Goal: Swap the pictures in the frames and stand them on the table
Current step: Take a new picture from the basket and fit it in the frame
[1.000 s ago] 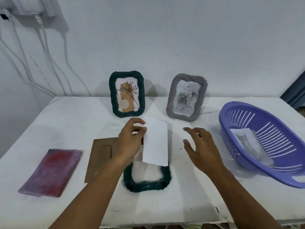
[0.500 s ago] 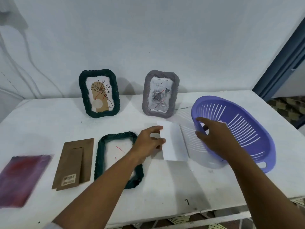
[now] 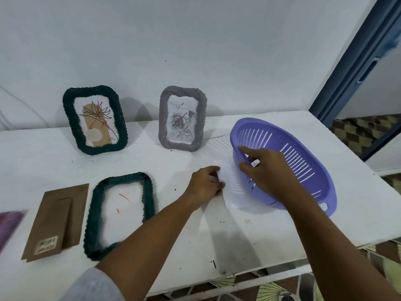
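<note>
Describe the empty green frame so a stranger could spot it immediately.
Start at the white table and look at its near left part. The empty green frame lies flat there beside a brown backing board. The other green frame stands upright holding a flower picture.

Left hand (image 3: 204,183), pinching the white sheet (image 3: 233,187), now further right than a second ago, with the sheet's edge against the purple basket (image 3: 303,161) instead of over the flat green frame (image 3: 121,213). Right hand (image 3: 267,168) now reaching over the basket's near rim, fingers curled round something white inside.
</note>
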The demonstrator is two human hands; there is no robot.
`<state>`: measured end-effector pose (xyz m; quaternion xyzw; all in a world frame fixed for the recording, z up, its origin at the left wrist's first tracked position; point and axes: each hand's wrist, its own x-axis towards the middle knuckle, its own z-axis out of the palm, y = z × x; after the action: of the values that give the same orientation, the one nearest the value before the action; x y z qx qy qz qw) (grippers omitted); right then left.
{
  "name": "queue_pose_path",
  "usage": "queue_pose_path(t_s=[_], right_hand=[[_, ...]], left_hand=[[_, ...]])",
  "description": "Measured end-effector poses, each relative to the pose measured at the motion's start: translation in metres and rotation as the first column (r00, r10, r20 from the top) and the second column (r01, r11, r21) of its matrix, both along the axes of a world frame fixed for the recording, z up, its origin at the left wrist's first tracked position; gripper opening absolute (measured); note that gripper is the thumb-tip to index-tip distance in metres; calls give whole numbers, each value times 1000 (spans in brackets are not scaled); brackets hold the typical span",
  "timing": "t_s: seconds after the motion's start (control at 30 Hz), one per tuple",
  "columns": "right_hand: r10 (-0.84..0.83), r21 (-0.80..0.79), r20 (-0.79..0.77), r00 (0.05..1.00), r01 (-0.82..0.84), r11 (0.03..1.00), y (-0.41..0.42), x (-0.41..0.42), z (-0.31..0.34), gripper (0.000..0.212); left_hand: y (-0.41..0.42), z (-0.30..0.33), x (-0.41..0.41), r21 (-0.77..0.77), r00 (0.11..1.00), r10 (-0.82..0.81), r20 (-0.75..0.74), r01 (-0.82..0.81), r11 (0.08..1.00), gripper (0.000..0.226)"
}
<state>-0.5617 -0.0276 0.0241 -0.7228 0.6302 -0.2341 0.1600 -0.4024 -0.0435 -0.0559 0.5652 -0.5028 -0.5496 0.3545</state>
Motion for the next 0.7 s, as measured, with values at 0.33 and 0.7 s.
queue_pose_path(t_s=[0.33,0.7], right_hand=[[-32,-3,-54,998,32,999,1,12,-18,49],[-218,108,0,976,217,970,-20,-40,-15,40]], left_hand=[[-2,3,-2,-113,968,-17,249,46,993,49],[-5,36,7,-495,948,192,253,-44,868,24]])
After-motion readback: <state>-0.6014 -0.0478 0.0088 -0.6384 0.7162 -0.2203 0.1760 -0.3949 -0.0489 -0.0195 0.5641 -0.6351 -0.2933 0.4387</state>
